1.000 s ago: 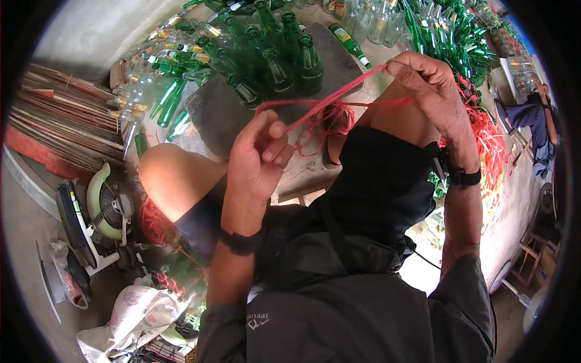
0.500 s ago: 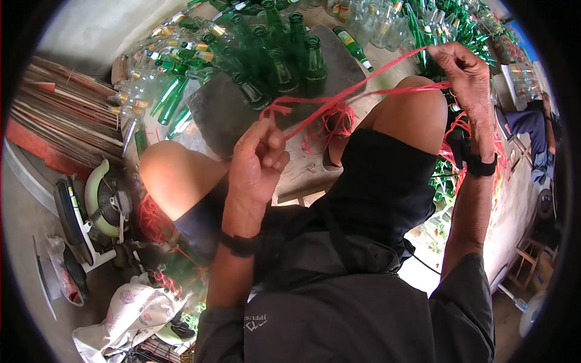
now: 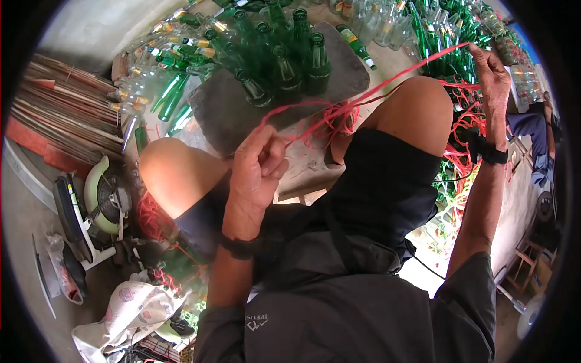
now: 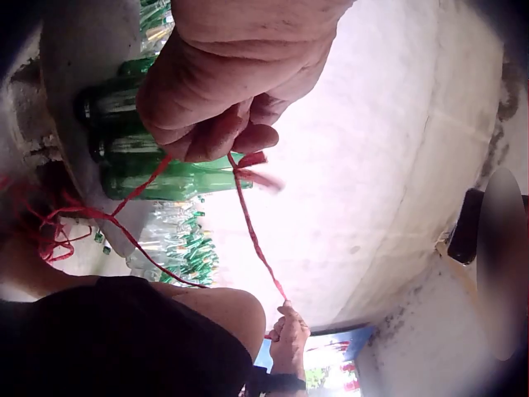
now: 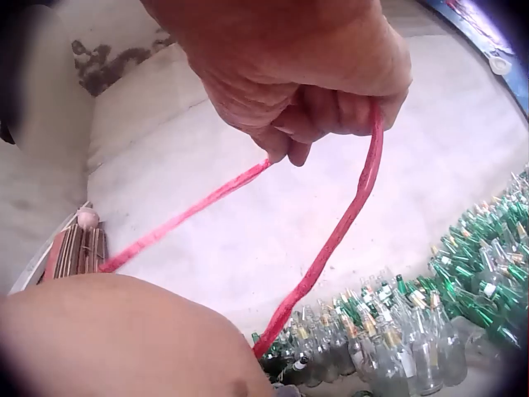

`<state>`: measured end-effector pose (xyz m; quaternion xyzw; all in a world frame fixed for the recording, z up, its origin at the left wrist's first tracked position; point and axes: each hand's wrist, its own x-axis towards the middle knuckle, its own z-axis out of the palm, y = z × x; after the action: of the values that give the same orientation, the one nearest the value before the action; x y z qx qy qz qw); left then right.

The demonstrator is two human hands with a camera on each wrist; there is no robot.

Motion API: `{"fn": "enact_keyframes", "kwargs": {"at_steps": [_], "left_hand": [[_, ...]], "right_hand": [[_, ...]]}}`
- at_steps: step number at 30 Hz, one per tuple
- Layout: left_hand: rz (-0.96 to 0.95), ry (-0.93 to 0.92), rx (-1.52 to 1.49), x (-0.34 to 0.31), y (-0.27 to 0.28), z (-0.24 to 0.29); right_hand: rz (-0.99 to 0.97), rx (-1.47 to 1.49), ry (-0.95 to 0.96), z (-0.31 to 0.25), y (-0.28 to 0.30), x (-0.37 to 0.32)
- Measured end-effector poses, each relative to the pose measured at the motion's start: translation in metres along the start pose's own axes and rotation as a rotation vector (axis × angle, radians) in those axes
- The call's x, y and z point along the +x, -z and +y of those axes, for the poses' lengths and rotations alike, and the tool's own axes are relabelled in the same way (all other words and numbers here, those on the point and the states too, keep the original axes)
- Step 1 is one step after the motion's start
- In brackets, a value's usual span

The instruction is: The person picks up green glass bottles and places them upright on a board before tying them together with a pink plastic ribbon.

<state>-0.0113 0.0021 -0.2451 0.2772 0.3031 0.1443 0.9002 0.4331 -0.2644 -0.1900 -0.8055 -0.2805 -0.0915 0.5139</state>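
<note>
A red plastic string (image 3: 405, 74) runs taut from my left hand (image 3: 257, 169), over the lap, up to my right hand (image 3: 493, 81). In the left wrist view, thumb and fingers of the left hand pinch the string, and a short loose end sticks out below them. Seen from the right wrist, the right hand (image 5: 322, 74) pinches one strand at its fingertips, while another strand (image 5: 326, 248) hangs from within the curled fingers. Beyond the left hand, several green bottles (image 3: 319, 63) stand upright on a dark slab (image 3: 212, 115). A loose tangle of red string (image 3: 344, 118) lies beside the slab.
Clear and green bottles (image 3: 387, 27) crowd the floor behind the slab. One labelled green bottle (image 3: 356, 45) lies at the slab's right. Wooden strips (image 3: 66, 115) are stacked at left, near a fan-like device (image 3: 109, 199). More red string (image 3: 469, 145) hangs beyond the right knee.
My right hand has swung far out to the right, drawing the string into a longer line. The left hand stays in nearly the same place, still holding its part of the string.
</note>
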Motion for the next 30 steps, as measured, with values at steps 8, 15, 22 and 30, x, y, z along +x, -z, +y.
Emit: {"fn": "enact_keyframes", "kwargs": {"at_steps": [8, 15, 22, 30], "left_hand": [[0.081, -0.075, 0.026, -0.021, -0.006, 0.011], [0.037, -0.141, 0.009, -0.04, -0.004, 0.023], [0.081, -0.225, 0.095, -0.053, -0.005, 0.026], [0.056, -0.327, 0.201, -0.068, -0.021, 0.028]], "right_hand": [[0.051, -0.144, -0.158, 0.06, 0.025, 0.015], [0.096, -0.305, -0.187, 0.086, 0.033, 0.006], [0.03, -0.314, -0.24, 0.13, 0.045, 0.011], [-0.188, -0.167, -0.243, 0.151, 0.013, -0.009]]}}
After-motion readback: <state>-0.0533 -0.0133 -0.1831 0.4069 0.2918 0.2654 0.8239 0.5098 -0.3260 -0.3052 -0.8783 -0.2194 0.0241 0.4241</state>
